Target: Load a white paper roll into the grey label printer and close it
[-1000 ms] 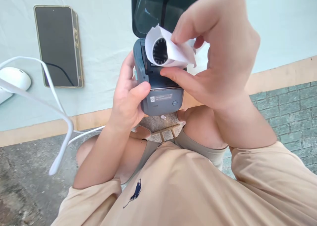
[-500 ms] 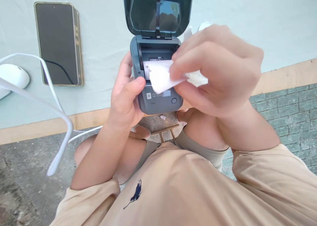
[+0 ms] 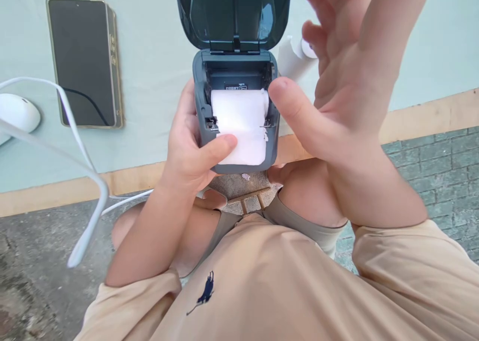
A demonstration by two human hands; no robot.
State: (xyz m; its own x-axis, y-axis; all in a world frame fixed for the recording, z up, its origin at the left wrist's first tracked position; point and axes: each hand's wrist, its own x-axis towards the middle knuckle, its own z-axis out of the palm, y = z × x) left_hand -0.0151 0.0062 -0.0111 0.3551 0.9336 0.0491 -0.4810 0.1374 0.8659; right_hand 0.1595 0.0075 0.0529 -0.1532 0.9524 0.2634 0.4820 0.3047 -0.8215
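A small grey label printer (image 3: 202, 106) stands at the table's near edge with its dark lid (image 3: 232, 14) raised. A white paper roll (image 3: 239, 114) lies in its open bay, the loose end draped over the front. My left hand (image 3: 194, 151) grips the printer's left side, thumb pressing on the paper's end. My right hand (image 3: 344, 77) hovers to the right of the printer, fingers spread, holding nothing. Behind it a second white roll (image 3: 290, 59) lies on the table, partly hidden.
A dark phone (image 3: 80, 62) lies flat at the left on the pale green table cover (image 3: 157, 82). A white mouse (image 3: 17, 114) sits at the far left. A white cable (image 3: 90, 181) loops off the table edge. Paved ground lies below.
The right hand set the paper roll into the printer bay, let go and lifted away with open fingers. The left thumb moved onto the paper's loose end.
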